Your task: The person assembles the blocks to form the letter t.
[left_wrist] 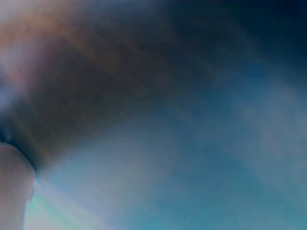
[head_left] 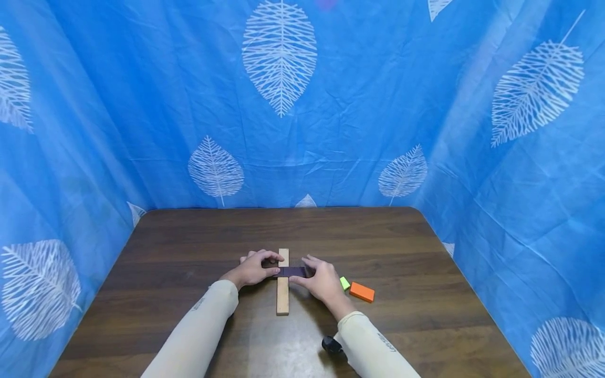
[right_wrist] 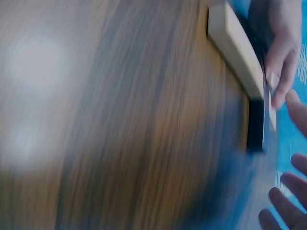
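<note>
A dark, flat bar [head_left: 295, 271] crosses a pale wooden strip [head_left: 282, 299] on the table, in the head view. My left hand [head_left: 252, 269] grips the dark bar near its left part, thumb on the near side and forefinger by the wooden strip. Around the bar's right end, my right hand [head_left: 321, 278] holds its thumb and fingers spread. The right wrist view shows those spread fingers [right_wrist: 292, 191] apart from the dark bar [right_wrist: 255, 125], and the left hand [right_wrist: 283, 48] at the crossing. The left wrist view is blurred, with only a skin-toned patch at lower left.
To the right of my right hand lie an orange block [head_left: 362, 292] and a lime-green piece [head_left: 344, 283], partly hidden by the hand. A black object [head_left: 332, 344] is at the right sleeve. Blue leaf-print cloth [head_left: 307, 131] surrounds the brown table [head_left: 189, 231].
</note>
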`<state>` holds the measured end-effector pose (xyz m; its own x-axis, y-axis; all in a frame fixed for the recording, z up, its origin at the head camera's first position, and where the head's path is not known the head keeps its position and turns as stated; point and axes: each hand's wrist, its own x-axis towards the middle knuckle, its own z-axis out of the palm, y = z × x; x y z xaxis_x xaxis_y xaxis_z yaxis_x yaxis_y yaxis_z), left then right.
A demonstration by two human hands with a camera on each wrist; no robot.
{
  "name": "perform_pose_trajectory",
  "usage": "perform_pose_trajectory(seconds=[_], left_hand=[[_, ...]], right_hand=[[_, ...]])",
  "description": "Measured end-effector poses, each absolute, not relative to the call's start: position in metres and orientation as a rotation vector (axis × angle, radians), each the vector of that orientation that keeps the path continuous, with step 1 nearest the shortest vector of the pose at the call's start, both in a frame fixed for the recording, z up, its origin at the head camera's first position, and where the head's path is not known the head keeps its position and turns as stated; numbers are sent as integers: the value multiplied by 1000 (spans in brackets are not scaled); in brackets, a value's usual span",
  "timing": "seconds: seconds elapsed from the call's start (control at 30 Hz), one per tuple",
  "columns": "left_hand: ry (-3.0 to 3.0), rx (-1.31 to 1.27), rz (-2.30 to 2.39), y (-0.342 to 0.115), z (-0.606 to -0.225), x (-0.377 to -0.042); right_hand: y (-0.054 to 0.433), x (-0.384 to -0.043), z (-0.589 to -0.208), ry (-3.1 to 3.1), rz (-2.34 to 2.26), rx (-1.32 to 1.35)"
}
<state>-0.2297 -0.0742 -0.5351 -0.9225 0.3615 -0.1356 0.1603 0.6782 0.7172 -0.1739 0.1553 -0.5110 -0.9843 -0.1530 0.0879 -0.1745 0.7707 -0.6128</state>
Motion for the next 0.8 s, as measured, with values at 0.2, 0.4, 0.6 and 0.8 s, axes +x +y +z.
perform_pose_trajectory(seconds=[0.2,0.4,0.6,0.8], left_hand=[[2613,396,1095,-73,-535,-230],[2598,357,1090,-74,-532,-231],[2580,342,1090,-74,-530,-231],[2570,343,1100,-73,-530,-230]], right_hand=[[192,-165,-506,-2870,1041,76],[218,-158,-502,-2859,1063,-1],[232,-151,-504,-2903,963,-41],[242,-146,-513,-2919,862,-70]])
